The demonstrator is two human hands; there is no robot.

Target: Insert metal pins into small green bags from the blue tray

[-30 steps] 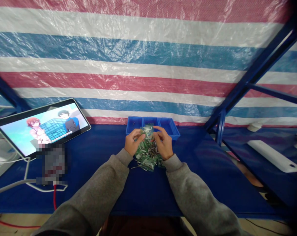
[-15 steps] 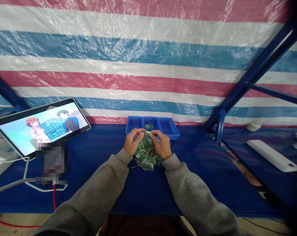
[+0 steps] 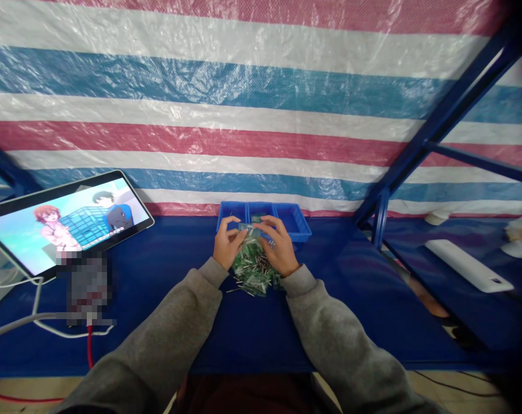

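Observation:
Between my two hands, above a pile, is a small clear greenish plastic packet [image 3: 249, 230]. My left hand [image 3: 227, 246] pinches its left side between thumb and fingers. My right hand [image 3: 279, 248] has its fingers bent at the packet's right side, and looks closed on it too. What lies inside the packet is too small to make out. Beneath them is the heap of green plastic packets [image 3: 252, 280], mixed with thin metal pins or screws [image 3: 261, 263]. Just behind my hands stands a blue three-compartment tray [image 3: 307, 233]; a green packet [image 3: 255, 219] shows in its middle compartment.
On the left a tablet [image 3: 77, 224] leans, playing a cartoon, with a blurred-out object [image 3: 89, 284] and cables [image 3: 40, 313] before it. A blue metal frame [image 3: 379, 221] rises at the right. Beyond it lies a white elongated device [image 3: 468, 264]. Striped sheeting [image 3: 243, 138] hangs behind the blue table [image 3: 252, 339].
My fingers have spread and lifted somewhat, and the packet between them now shows more plainly, stretched flat. The whole view has shifted slightly.

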